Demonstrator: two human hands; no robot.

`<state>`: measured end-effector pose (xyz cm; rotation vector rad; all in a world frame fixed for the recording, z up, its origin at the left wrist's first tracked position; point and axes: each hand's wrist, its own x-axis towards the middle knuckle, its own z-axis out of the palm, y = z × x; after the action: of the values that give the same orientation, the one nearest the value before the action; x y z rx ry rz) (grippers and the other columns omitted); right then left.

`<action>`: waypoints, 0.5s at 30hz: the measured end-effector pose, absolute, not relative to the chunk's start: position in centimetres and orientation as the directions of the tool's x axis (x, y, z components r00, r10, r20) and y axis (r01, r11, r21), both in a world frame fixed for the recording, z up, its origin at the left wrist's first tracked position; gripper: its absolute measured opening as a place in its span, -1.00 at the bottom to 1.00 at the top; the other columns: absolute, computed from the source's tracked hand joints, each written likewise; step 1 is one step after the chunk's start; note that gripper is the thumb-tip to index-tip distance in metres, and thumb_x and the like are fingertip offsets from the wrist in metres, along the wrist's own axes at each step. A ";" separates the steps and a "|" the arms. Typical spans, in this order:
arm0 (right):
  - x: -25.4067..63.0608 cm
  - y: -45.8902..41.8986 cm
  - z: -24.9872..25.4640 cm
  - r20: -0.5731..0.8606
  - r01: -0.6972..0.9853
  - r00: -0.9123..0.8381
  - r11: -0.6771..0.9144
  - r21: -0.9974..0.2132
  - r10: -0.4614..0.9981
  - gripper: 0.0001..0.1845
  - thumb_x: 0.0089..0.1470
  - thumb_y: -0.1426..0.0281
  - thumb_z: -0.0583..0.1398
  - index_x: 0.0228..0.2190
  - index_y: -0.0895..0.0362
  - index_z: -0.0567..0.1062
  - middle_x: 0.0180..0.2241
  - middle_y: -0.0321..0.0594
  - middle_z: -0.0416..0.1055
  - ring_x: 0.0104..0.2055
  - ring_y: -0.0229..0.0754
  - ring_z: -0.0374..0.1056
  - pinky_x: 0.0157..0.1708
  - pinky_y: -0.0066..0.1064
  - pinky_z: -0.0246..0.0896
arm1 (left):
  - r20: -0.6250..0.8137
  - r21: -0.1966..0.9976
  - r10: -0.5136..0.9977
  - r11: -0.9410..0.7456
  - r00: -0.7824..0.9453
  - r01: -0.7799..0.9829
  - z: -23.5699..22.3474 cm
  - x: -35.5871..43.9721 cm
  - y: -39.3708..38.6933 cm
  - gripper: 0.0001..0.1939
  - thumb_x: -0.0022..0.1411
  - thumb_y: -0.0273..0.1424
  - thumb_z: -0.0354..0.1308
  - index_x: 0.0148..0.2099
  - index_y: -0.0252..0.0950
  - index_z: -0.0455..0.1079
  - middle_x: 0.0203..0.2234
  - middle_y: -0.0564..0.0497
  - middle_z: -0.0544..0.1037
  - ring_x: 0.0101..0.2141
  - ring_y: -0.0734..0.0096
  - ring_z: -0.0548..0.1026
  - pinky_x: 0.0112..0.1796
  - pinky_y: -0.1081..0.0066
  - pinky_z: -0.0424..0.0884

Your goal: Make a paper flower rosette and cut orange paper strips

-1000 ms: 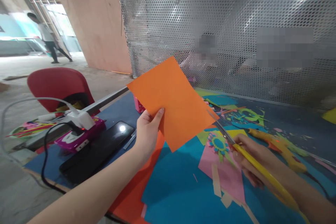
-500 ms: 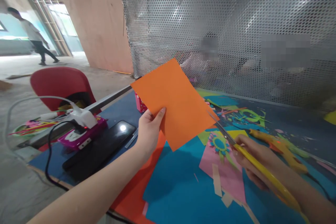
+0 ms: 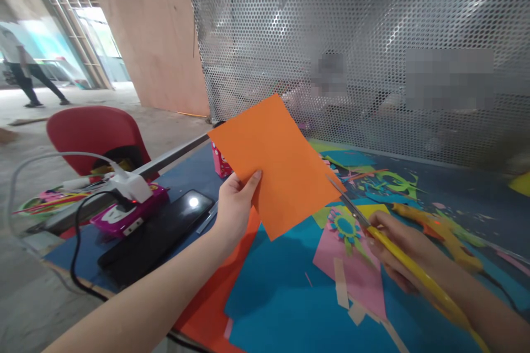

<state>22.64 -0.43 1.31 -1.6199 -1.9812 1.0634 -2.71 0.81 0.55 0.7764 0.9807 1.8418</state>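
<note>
Head view: the left hand (image 3: 235, 207) pinches an orange sheet (image 3: 279, 165) between thumb and fingers at its lower left edge, holding it raised. The right hand (image 3: 408, 240) is curled around yellow-handled scissors (image 3: 399, 256), whose blades overlap the orange sheet's right corner. Below the orange sheet lies a blue sheet (image 3: 281, 298); to its lower right, a pink sheet (image 3: 368, 287) with a paper flower (image 3: 345, 226). Left of the orange sheet lies a black phone (image 3: 161, 237), right a yellow glue gun (image 3: 451, 238); behind stands a perforated metal panel (image 3: 256, 38).
</note>
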 end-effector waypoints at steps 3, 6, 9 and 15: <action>23.0 0.1 0.6 -0.169 0.660 -0.302 0.078 -0.748 0.938 -0.76 -0.03 0.16 0.04 -0.44 0.00 0.07 -0.78 -0.63 -0.02 -0.86 -0.42 -0.08 -0.86 -0.58 -0.13 | 0.118 0.865 0.909 -0.292 -0.400 -0.408 0.6 -2.6 0.8 -0.81 0.02 -0.38 0.24 -0.25 -0.28 0.45 -0.23 -0.04 0.58 -0.23 0.27 0.54 -0.18 0.28 0.46; 23.2 0.4 0.4 -0.193 0.644 -0.303 0.051 -0.763 0.933 -0.79 0.00 0.19 0.02 -0.45 0.00 0.07 -0.79 -0.63 -0.09 -0.87 -0.41 -0.08 -0.86 -0.58 -0.15 | 0.127 0.870 0.914 -0.289 -0.386 -0.400 0.5 -2.6 0.7 -0.80 0.02 -0.36 0.24 -0.24 -0.28 0.45 -0.21 -0.05 0.58 -0.21 0.28 0.53 -0.17 0.30 0.45; 23.1 0.3 0.6 -0.210 0.629 -0.288 0.019 -0.777 0.934 -0.77 -0.04 0.16 0.03 -0.46 0.00 0.07 -0.76 -0.61 -0.05 -0.88 -0.40 -0.07 -0.88 -0.56 -0.15 | 0.124 0.879 0.914 -0.282 -0.386 -0.384 0.5 -2.6 0.7 -0.79 0.03 -0.34 0.24 -0.24 -0.27 0.45 -0.20 -0.05 0.57 -0.21 0.29 0.53 -0.18 0.30 0.45; 23.0 0.0 1.0 -0.192 0.602 -0.261 0.004 -0.799 0.946 -0.78 -0.06 0.16 0.01 -0.50 0.01 0.08 -0.73 -0.57 0.05 -0.88 -0.42 -0.05 -0.88 -0.56 -0.20 | 0.113 0.887 0.911 -0.272 -0.396 -0.373 0.7 -2.6 0.6 -0.79 0.02 -0.34 0.24 -0.24 -0.29 0.45 -0.21 -0.06 0.57 -0.22 0.26 0.53 -0.15 0.25 0.44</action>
<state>22.99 -0.01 1.02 -1.5906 -1.8855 1.1539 -2.64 0.55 0.70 0.8123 1.0201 1.8051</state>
